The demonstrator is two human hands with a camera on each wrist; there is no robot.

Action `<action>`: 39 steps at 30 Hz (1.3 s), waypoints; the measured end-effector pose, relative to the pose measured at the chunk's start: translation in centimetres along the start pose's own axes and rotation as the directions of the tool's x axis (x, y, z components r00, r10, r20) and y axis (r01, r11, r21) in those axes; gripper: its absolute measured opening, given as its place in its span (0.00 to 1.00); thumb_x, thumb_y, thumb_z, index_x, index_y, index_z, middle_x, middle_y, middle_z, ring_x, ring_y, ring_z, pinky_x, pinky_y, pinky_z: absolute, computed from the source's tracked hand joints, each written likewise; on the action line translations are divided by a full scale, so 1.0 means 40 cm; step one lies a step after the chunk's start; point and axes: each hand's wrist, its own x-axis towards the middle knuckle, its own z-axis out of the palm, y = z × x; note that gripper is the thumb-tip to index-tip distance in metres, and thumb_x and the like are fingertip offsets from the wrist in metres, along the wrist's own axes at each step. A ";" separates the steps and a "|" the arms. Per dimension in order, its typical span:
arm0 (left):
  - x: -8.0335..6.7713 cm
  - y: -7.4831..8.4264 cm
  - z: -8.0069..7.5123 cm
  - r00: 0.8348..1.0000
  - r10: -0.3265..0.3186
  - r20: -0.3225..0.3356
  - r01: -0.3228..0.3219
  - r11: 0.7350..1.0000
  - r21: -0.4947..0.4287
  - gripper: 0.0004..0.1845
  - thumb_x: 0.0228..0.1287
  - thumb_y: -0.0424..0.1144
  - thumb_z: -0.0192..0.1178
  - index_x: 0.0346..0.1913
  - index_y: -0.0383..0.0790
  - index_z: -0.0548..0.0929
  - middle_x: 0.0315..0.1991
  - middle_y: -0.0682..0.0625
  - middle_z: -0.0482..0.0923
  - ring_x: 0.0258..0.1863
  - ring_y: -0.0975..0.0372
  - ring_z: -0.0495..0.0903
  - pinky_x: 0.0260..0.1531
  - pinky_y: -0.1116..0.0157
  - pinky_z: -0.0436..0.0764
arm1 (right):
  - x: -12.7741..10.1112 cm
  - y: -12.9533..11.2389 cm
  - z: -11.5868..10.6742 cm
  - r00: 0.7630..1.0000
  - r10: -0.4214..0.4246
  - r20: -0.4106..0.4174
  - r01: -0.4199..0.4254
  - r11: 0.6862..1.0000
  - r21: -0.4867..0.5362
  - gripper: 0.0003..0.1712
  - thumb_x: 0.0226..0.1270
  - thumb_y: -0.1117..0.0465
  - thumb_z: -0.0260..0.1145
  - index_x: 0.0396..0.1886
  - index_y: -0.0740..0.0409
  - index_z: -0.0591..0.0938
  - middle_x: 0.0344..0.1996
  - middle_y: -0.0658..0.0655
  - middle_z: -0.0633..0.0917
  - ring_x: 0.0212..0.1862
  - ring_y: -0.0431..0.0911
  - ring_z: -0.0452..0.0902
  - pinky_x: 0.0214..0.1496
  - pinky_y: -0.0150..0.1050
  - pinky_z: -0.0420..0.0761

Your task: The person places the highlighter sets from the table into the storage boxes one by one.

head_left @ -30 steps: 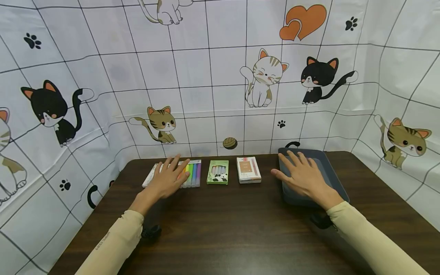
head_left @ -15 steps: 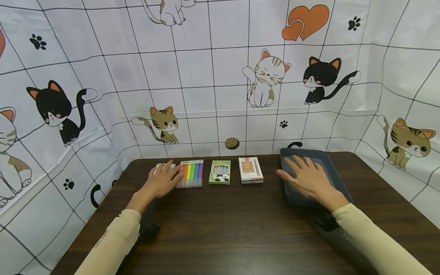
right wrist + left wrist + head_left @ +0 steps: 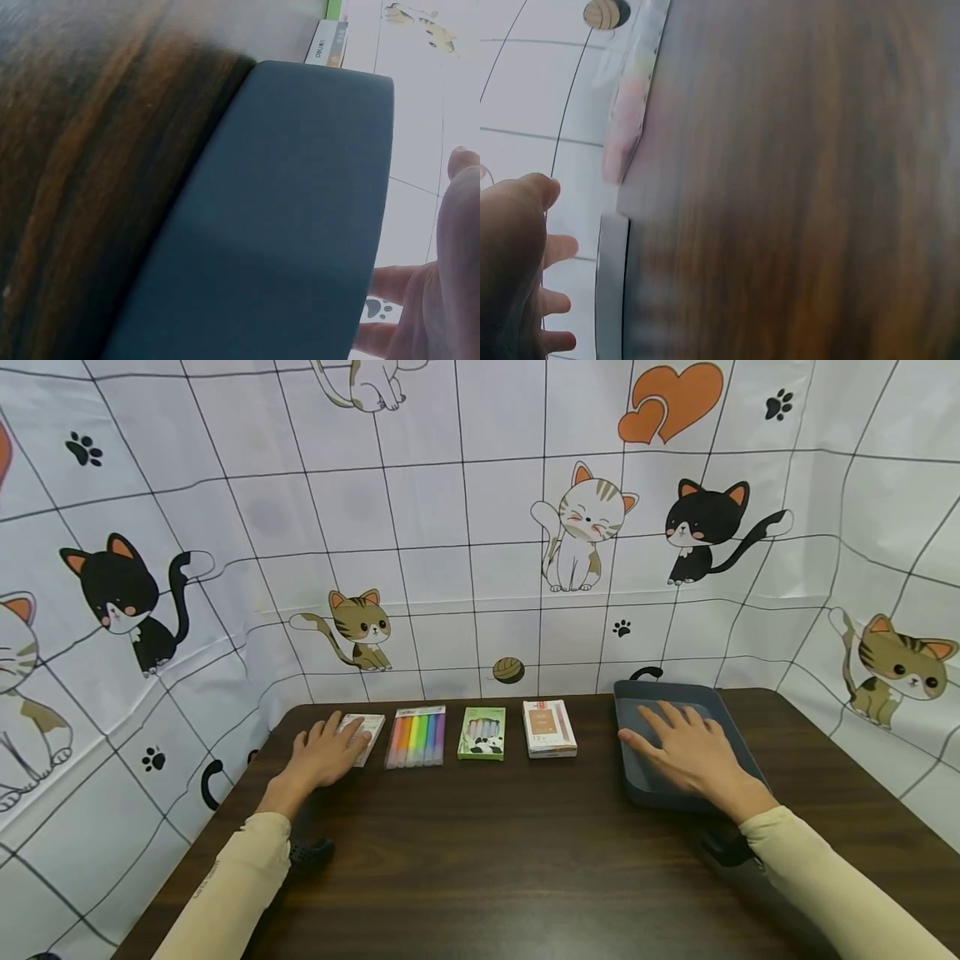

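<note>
My left hand (image 3: pixel 321 757), fingers spread, is over the left part of a flat white box (image 3: pixel 366 732) and partly hides it. In the left wrist view the fingers stand apart from that box (image 3: pixel 611 292). Beside it lies a clear pack of rainbow-coloured markers (image 3: pixel 416 739). My right hand (image 3: pixel 693 756) hovers with spread fingers over a dark grey-blue tray (image 3: pixel 637 787); in the right wrist view the tray's outer wall (image 3: pixel 285 202) fills the middle. Neither hand holds anything.
Between the hands, along the table's far edge, lie a green box with a panda picture (image 3: pixel 482 735) and a white box with a tan panel (image 3: pixel 549 729). A cat-print sheet (image 3: pixel 465 527) hangs behind and at both sides of the dark wooden table (image 3: pixel 465 860).
My left hand has moved left, off the marker pack, uncovering it and part of the white box. My right hand stays over the tray. The head view has shifted slightly.
</note>
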 end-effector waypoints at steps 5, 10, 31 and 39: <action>-0.003 -0.017 -0.001 1.000 -0.025 -0.008 0.025 1.000 0.003 0.41 0.79 0.66 0.32 0.81 0.41 0.56 0.78 0.28 0.41 0.73 0.30 0.45 0.63 0.29 0.41 | 0.001 0.005 0.005 1.000 0.005 0.008 -0.005 1.000 -0.007 0.52 0.73 0.23 0.38 0.81 0.57 0.61 0.75 0.71 0.61 0.71 0.72 0.55 0.64 0.73 0.56; -0.009 -0.030 -0.006 0.999 -0.049 0.001 0.049 0.999 0.014 0.41 0.78 0.66 0.32 0.81 0.41 0.55 0.78 0.28 0.42 0.72 0.30 0.46 0.62 0.29 0.42 | 0.001 0.008 0.009 1.000 0.007 0.011 -0.007 1.000 0.005 0.52 0.74 0.24 0.38 0.81 0.57 0.61 0.75 0.72 0.59 0.71 0.73 0.54 0.63 0.74 0.56; -0.046 -0.088 -0.008 0.998 -0.065 0.015 0.065 0.998 -0.014 0.46 0.75 0.71 0.28 0.82 0.41 0.49 0.76 0.24 0.43 0.69 0.24 0.49 0.59 0.25 0.47 | -0.031 0.053 0.005 0.999 0.046 0.003 -0.046 0.999 0.013 0.52 0.73 0.24 0.40 0.81 0.56 0.60 0.76 0.72 0.56 0.71 0.74 0.53 0.60 0.76 0.57; -0.042 -0.081 -0.004 0.998 -0.057 0.030 0.057 0.998 -0.005 0.47 0.75 0.71 0.28 0.82 0.39 0.49 0.75 0.23 0.49 0.68 0.24 0.52 0.58 0.26 0.50 | -0.057 0.085 0.005 0.997 0.070 0.009 -0.070 0.997 0.007 0.53 0.73 0.24 0.41 0.80 0.59 0.61 0.75 0.74 0.56 0.70 0.75 0.54 0.59 0.76 0.57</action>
